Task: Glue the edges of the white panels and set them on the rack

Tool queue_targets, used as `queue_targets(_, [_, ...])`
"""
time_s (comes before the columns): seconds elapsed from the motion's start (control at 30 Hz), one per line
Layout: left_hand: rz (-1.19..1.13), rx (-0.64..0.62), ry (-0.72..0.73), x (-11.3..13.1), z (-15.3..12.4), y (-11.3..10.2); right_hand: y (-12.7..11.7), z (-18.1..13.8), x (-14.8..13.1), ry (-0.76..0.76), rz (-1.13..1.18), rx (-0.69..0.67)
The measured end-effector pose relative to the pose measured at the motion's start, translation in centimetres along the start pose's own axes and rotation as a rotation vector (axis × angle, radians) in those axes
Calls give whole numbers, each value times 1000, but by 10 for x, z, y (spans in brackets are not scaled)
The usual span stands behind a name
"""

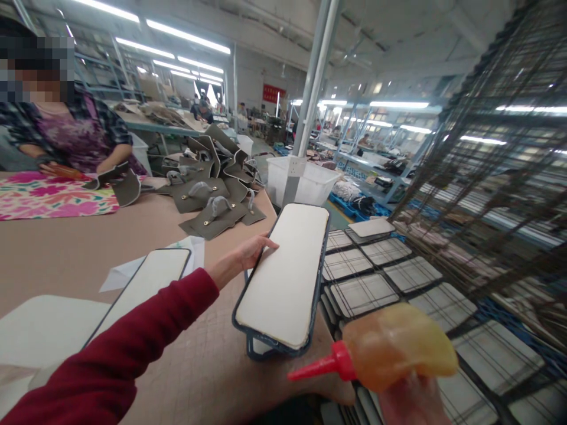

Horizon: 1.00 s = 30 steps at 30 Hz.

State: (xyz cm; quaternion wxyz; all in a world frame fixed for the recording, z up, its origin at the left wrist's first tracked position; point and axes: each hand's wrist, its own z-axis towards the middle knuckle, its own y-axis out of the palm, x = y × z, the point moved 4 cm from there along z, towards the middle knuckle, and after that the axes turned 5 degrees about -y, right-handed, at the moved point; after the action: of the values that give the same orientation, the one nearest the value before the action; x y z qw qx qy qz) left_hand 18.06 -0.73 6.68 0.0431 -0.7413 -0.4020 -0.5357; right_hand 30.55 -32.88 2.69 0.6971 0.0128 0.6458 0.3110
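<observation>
My left hand [254, 252] grips the left edge of a white rectangular panel [286, 271], its thumb on top. The panel has rounded corners and a dark blue rim. Under it, another blue-rimmed piece [259, 349] sticks out at the near end. At the lower right, my right hand [411, 398] is closed around a squeeze bottle [398, 345] of amber liquid. The bottle lies on its side, its red nozzle pointing left, apart from the panel. Most of my right hand's fingers are hidden behind the bottle.
On the table [177, 313] to the left lies another blue-rimmed panel [146, 283] beside white sheets [48, 330]. Grey-brown pieces with handles [212, 195] are heaped at the back. Panels on wire racks [363, 289] stand at right. A co-worker [75, 130] works at the far left.
</observation>
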Motion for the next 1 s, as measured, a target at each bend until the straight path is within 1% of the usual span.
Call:
queue_targets(0.07, [8,25,28,2,-2,3,16,4,-12,94,111,142])
queue_targets(0.13, [31,21,69,2,-6,9,28,11,-27,172,259,336])
queue_targets(0.17, [44,23,87,1,-9,11,33,16,-36,189,322,389])
queue_targets(0.2, [59,24,101,-1,-12,13,36,21,-46,183,367,414])
queue_targets(0.27, [90,12,135,-7,-19,16,36,34,-65,108,408,402])
queue_targets(0.3, [110,-9,153,-10,-23,18,32,39,-75,41,408,384])
queue_targets(0.4, [169,-104,169,-20,-34,22,14,52,-104,-248,359,327])
queue_targets(0.47, [195,-193,150,-25,-42,27,2,56,-122,-433,308,287])
queue_targets(0.5, [204,-234,138,-27,-47,30,-3,56,-129,-508,282,266])
queue_targets(0.57, [221,-293,112,-29,-56,36,-12,57,-142,-606,239,224])
queue_targets(0.63, [234,-317,93,-31,-64,42,-19,57,-150,-653,216,194])
queue_targets(0.73, [238,-341,89,-34,-74,52,-27,55,-156,-675,215,177])
queue_targets(1.0, [237,-439,104,-41,-90,79,-49,43,-157,-654,202,162])
